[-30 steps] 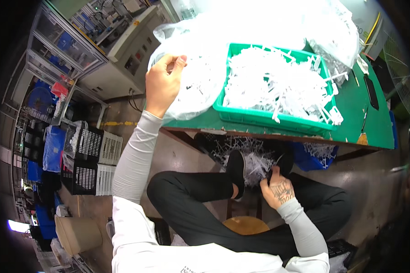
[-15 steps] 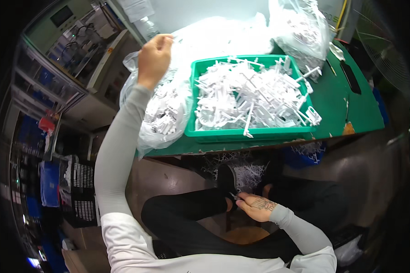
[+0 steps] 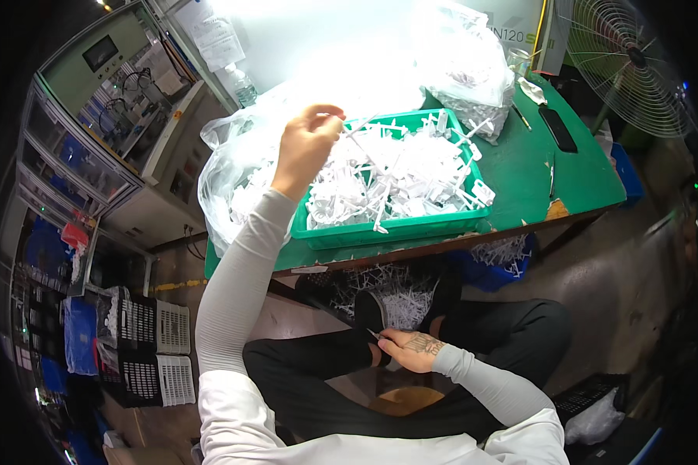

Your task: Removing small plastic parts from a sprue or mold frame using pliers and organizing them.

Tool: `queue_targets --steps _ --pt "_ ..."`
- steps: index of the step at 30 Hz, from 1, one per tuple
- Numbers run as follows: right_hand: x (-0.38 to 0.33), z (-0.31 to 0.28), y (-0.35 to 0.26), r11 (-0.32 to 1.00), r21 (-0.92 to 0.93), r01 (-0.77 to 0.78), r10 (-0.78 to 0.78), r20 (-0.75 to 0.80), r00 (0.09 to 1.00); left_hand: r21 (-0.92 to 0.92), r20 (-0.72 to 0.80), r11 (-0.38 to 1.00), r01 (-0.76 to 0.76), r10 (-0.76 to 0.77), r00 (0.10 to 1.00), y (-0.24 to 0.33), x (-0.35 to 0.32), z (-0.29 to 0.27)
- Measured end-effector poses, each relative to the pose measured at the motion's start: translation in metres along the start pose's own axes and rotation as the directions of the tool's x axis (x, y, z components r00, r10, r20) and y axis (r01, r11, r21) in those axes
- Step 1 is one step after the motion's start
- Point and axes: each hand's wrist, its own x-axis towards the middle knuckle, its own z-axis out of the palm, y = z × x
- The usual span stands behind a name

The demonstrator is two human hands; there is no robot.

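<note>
My left hand (image 3: 308,149) is raised over the left side of a green tray (image 3: 395,230), its fingers curled together. Whether anything is pinched in them cannot be made out against the white parts behind. Slim white plastic parts (image 3: 411,174) with stems heap up in the tray, some sticking out past its rim. Down over my lap, my right hand (image 3: 412,350) is closed around a small pointed tool (image 3: 374,335); only its thin tip shows. Left of the tray lies a clear plastic bag (image 3: 219,201) with more white parts.
Another filled bag (image 3: 469,74) stands at the back of the green table (image 3: 574,174). A dark phone (image 3: 558,129) lies at right, near a fan (image 3: 636,58). White scraps (image 3: 406,304) pile below by my feet; a blue bin (image 3: 496,263) holds more. Crates (image 3: 174,349) stand at left.
My left hand has moved right, from above the plastic bag to above the tray's left side. My right hand keeps its place over my lap with the tool. The whole view has shifted somewhat.
</note>
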Motion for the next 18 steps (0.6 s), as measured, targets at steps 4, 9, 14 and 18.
queue_targets --steps 4,9,14,18 --pt "-0.001 0.004 0.008 0.999 -0.007 0.042 -0.043 -0.164 0.985 -0.228 -0.081 0.973 -0.047 0.029 0.996 0.030 -0.031 -0.002" --pt "-0.020 -0.025 -0.019 0.838 0.315 0.446 -0.123 -0.688 0.715 0.009 -0.180 0.978 -0.209 0.207 0.962 0.023 -0.122 0.001" --pt "-0.021 -0.037 -0.036 0.756 0.278 0.592 -0.245 -0.719 0.650 0.015 0.022 0.980 -0.198 0.198 0.980 0.022 -0.200 0.039" --pt "-0.014 -0.028 -0.027 0.720 0.440 0.538 -0.143 -0.664 0.734 -0.012 -0.186 0.989 -0.144 0.139 0.973 -0.006 -0.220 0.034"
